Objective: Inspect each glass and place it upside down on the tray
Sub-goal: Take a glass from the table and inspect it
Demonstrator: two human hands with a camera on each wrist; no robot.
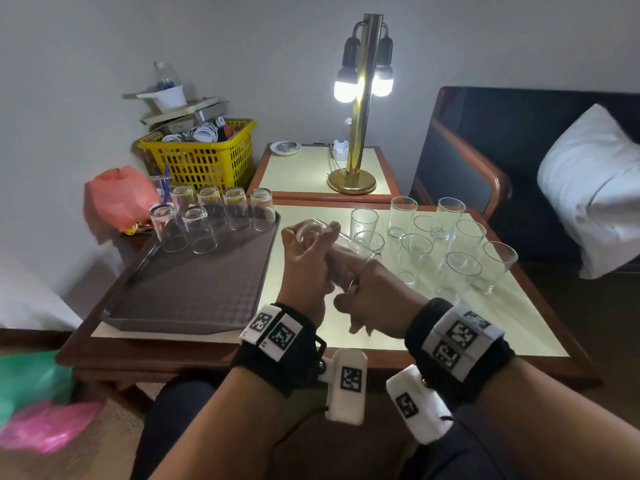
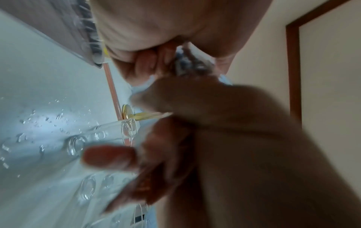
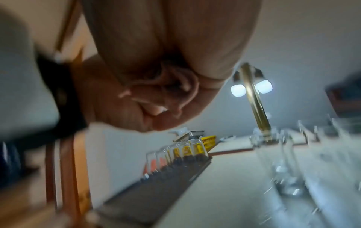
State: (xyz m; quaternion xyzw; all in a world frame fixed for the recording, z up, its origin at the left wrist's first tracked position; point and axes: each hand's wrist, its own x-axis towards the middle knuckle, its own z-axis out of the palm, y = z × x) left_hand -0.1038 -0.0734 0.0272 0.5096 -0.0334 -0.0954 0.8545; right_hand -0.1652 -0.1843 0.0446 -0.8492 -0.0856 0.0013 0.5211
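I hold one clear glass tilted on its side above the table, between the tray and the standing glasses. My left hand grips its base end, and my right hand curls round the rim end. The brown tray lies at the left, with several glasses upside down along its far end. Several upright glasses stand on the table's right half. The right wrist view is blurred but shows curled fingers, the tray and the inverted glasses.
A brass lamp stands lit on the side table behind. A yellow basket and a pink bag sit at the back left. A dark armchair with a white pillow is on the right. The near part of the tray is bare.
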